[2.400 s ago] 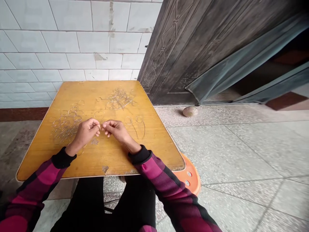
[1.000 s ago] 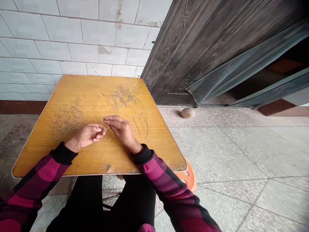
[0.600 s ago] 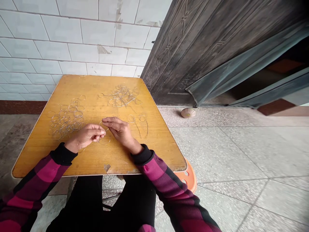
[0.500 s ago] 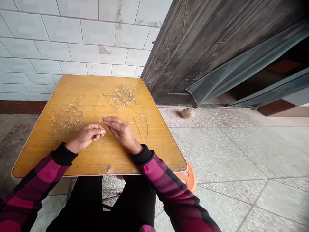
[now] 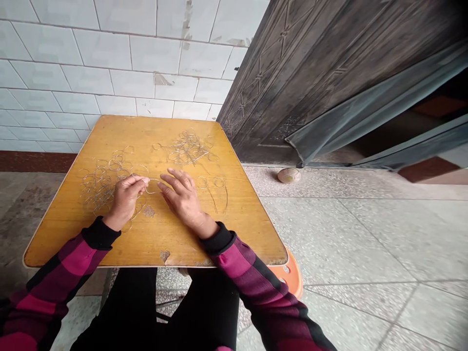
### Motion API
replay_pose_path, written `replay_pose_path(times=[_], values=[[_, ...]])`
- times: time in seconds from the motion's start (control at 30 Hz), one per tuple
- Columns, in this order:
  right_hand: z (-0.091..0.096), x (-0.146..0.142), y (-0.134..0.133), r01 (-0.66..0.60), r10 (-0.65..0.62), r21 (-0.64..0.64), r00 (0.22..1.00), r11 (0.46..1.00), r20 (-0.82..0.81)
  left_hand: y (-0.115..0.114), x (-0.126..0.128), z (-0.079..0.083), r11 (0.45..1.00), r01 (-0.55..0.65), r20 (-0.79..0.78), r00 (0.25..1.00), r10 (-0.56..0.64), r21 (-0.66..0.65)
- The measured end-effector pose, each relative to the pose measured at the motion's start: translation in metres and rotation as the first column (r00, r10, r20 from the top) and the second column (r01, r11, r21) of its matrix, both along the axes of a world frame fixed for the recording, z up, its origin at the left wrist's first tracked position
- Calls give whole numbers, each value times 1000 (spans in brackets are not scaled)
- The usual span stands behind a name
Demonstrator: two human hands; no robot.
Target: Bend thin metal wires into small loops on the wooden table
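My left hand [image 5: 126, 201] is closed in a pinch between thumb and forefinger on a thin wire ring [image 5: 154, 180], held above the table. To its right, my right hand [image 5: 185, 201] has its fingers spread, the fingertips close to the ring's right side. Whether they touch the ring I cannot tell. A tangled pile of thin wire rings [image 5: 100, 185] lies just left of my left hand. Beyond my right hand is another heap of looped wires [image 5: 188, 148]. Two wires with a round loop and a long tail [image 5: 226, 197] lie right of my right hand.
The yellow wooden table [image 5: 127, 127] has chipped patches near its front edge. White wall tiles [image 5: 117, 83] stand behind it, with a dark carved door [image 5: 252, 97] to the right. An orange stool [image 5: 294, 273] shows under the right corner; a ball [image 5: 288, 175] rests on the floor.
My left hand has drawn left with the wire ring, away from my right hand. The right hand's fingers have spread apart. The view has shifted slightly.
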State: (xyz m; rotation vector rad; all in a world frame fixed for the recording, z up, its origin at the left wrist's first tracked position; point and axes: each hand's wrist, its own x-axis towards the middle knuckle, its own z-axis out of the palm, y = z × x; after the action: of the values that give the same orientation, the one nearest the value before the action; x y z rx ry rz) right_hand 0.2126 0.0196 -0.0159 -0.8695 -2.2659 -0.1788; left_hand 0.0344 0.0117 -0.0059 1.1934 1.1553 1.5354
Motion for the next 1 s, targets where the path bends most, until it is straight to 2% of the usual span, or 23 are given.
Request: replay_pose_path(times=[0.13,0.3,0.4,0.5,0.63,0.8,1.0], values=[[4,-2,-4,10,-11,24,998,1000,60,-1,0,-1,999,34,-35,999,-33,17],[8,-6,-8,4,-8,48,997,999,75,0,0,2,999,-32,68,997,29,35],[7,-11,-13,-16,11,32,991,999,135,2,0,7,995,-87,132,988,81,39],[3,-20,-21,28,-28,2,980,1000,195,4,0,9,992,-118,158,981,110,41],[-4,-31,-31,75,-42,-173,982,982,183,4,0,10,991,-123,149,982,115,43],[-6,-36,-38,63,-23,-464,995,884,93,4,1,11,991,-126,205,972,114,45],[-9,-50,-51,48,-14,-551,998,833,67,9,-4,12,995,-94,348,933,96,-24]])
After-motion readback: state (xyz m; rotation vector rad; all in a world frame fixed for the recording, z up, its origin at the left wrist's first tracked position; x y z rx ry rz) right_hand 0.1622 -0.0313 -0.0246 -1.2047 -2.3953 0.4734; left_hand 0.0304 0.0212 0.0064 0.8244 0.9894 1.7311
